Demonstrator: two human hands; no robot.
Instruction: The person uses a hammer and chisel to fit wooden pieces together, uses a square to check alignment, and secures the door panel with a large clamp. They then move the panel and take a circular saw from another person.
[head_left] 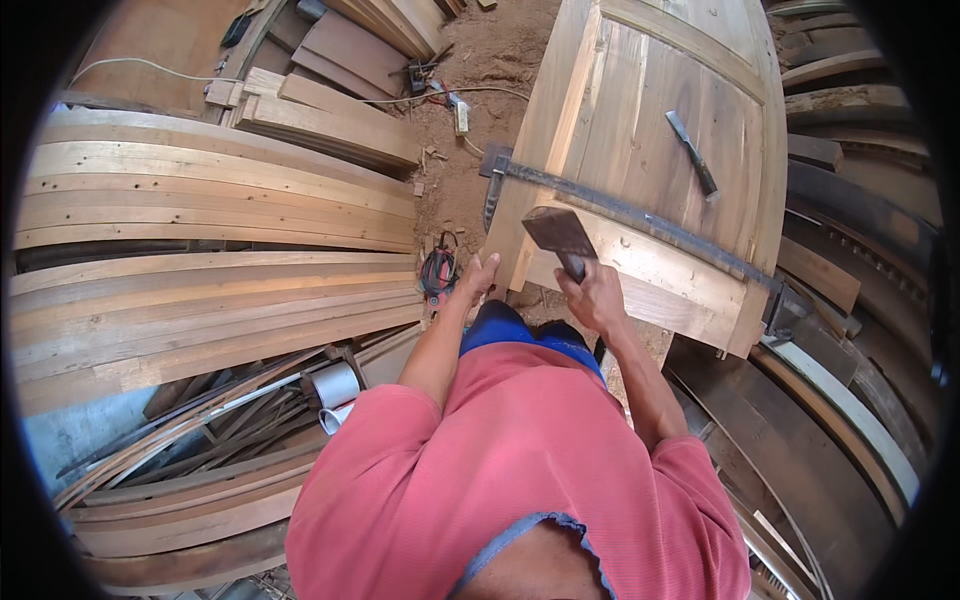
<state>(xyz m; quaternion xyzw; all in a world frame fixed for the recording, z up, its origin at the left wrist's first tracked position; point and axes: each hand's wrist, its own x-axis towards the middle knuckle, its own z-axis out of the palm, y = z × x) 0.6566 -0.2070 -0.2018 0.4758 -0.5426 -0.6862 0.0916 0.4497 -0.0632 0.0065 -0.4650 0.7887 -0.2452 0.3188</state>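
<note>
My right hand [592, 295] is closed around the handle of a dark wooden mallet [560, 235], its head raised over the near end of a panelled wooden door [660, 265]. My left hand [478, 278] is beside the door's near left corner, thumb and fingertips pointing up and apart; whether it touches the wood is unclear. A long metal bar clamp [630, 213] spans the door's width, its jaws at the two long edges. Beyond the clamp, a chisel [692, 155] with a pale blade and dark handle lies on the panel.
Stacked planks [220, 190] fill the left side. A red and black power tool [438, 272] with a coiled cord sits on the floor by my left hand. A pale cable [440, 95] crosses the shavings-covered floor. More boards [850, 190] line the right, close to the door.
</note>
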